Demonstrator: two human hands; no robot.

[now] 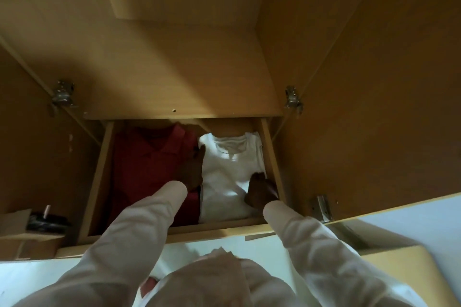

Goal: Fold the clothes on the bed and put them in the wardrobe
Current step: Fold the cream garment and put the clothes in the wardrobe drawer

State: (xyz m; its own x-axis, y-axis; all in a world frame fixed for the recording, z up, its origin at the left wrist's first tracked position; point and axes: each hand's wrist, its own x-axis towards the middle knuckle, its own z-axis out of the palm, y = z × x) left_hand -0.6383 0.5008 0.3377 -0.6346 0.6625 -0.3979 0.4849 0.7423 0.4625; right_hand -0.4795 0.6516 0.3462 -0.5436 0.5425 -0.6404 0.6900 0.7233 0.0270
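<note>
**Q:** Where is the white shirt [232, 169] lying?
**A:** In the drawer [99, 169], beside the red shirt [149, 164], its long axis running away from me. My left hand [195, 169] and right hand [262, 190] are flanking its edges. I cannot tell whether they are gripping.

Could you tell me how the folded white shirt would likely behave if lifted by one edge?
It would probably flop: the white shirt is soft creased cloth, so its fold may open. It looks light, lying thin and flat in the drawer. Pushed sideways, it would likely bunch against the red shirt.
</note>
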